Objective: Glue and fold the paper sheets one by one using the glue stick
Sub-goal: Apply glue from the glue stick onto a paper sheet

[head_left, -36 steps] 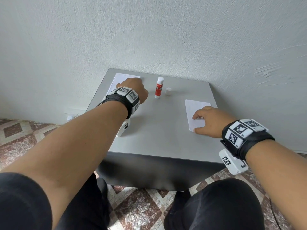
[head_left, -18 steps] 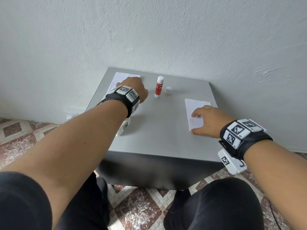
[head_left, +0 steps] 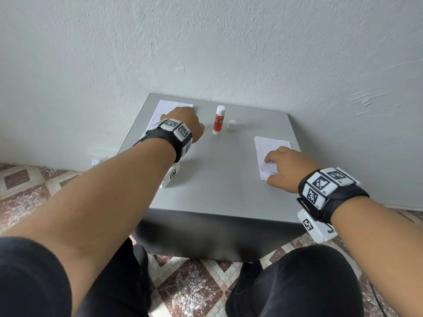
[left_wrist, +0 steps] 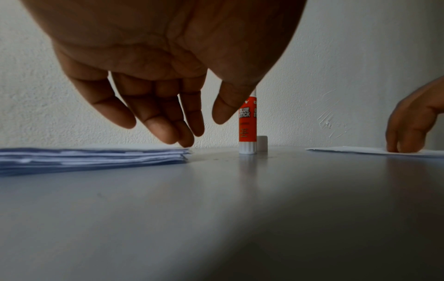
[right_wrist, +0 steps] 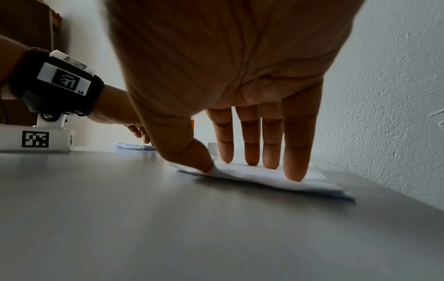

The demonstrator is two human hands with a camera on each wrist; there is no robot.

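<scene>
A stack of white paper sheets lies at the table's far left. My left hand hovers over its right edge with fingers straight and pointing down, holding nothing. An uncapped red and white glue stick stands upright at the back middle, its white cap beside it. A folded white sheet lies at the right. My right hand presses on it with straight fingers and the thumb at its left edge.
The grey table stands against a white textured wall. Its front edge drops to a patterned tile floor. My knees in black trousers are below the table front.
My right hand has slid slightly towards me along the folded sheet. The left hand stays over the paper stack, almost unmoved.
</scene>
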